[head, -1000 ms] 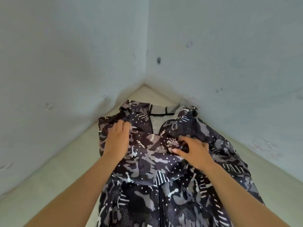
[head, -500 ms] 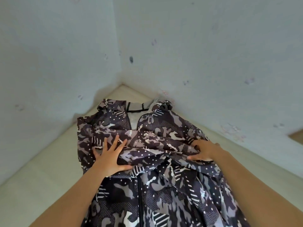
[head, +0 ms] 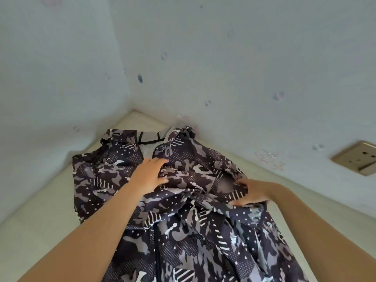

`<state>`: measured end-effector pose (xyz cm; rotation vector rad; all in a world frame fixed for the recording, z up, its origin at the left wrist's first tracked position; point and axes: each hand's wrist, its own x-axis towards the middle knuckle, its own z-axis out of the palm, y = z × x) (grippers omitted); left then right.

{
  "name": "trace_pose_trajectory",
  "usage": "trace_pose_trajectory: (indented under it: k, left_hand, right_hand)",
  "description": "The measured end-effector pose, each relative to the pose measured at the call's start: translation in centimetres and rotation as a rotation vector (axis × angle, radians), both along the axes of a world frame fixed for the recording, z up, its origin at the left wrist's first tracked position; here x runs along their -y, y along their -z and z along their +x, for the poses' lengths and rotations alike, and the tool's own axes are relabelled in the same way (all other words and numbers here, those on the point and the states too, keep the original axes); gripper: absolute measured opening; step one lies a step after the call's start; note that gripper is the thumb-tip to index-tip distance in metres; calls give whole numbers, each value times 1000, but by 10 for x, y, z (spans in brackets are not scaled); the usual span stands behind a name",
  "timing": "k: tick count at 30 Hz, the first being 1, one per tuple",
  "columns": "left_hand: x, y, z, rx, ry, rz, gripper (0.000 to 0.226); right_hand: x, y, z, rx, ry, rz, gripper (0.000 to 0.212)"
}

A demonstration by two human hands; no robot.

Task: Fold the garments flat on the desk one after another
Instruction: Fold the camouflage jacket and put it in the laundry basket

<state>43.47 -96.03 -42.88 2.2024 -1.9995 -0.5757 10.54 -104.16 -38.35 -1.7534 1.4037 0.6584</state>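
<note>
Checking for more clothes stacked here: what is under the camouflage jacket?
Pale desk shows around the camouflage jacket. Beneath its middle nothing can be seen; fabric, the left hand and the right hand cover it.

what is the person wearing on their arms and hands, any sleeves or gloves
Nothing worn. The left hand and right hand have no gloves, and both arms are bare down to the frame edge, with no sleeves in view. No watch, bracelet or ring shows.
</note>
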Motion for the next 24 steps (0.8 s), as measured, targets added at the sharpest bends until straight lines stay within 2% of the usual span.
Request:
trace_pose_trajectory:
  k: [2, 5, 9, 10, 11, 13, 15, 17, 18, 21, 22, 24]
  left_hand:
    - [4, 7, 3, 27, -12, 79, 43]
    - [12, 7, 6, -50, -113, 10, 18]
    - [24, -7, 1, -224, -412, -310, 16]
    - [24, -10, -3, -271, -443, -349, 23]
    - [23, -11, -9, -323, -444, -351, 35]
    - [10, -8, -24, -345, -378, -330, 50]
    - [-11, 0, -36, -252, -270, -376, 36]
    - [-32, 9, -41, -201, -148, -392, 17]
    - [-40, 15, -40, -192, -112, -350, 14]
    - [-56, 36, -31, -4, -88, -89, 64]
    - [-58, 40, -28, 50, -106, 7, 78]
    - [-60, 43, -20, 72, -158, 172, 96]
  right_hand:
    - [-2, -4, -14, 11, 174, 98, 94]
    - [1, -8, -34, 112, 422, 53, 76]
    - [6, -6, -38, 706, 944, -448, 46]
    - [6, -10, -34, 782, 1017, -530, 43]
    - [6, -9, -30, 770, 1026, -544, 41]
    - [-3, -9, -21, 665, 923, -418, 33]
    - [-13, 7, -15, 609, 837, -264, 31]
    - [-17, 18, -15, 601, 858, -253, 35]
    - [-18, 19, -17, 638, 908, -265, 30]
    - [-4, 14, -33, 763, 1201, -498, 21]
    - [0, 10, -40, 790, 1284, -589, 22]
    - [5, 13, -51, 796, 1367, -624, 28]
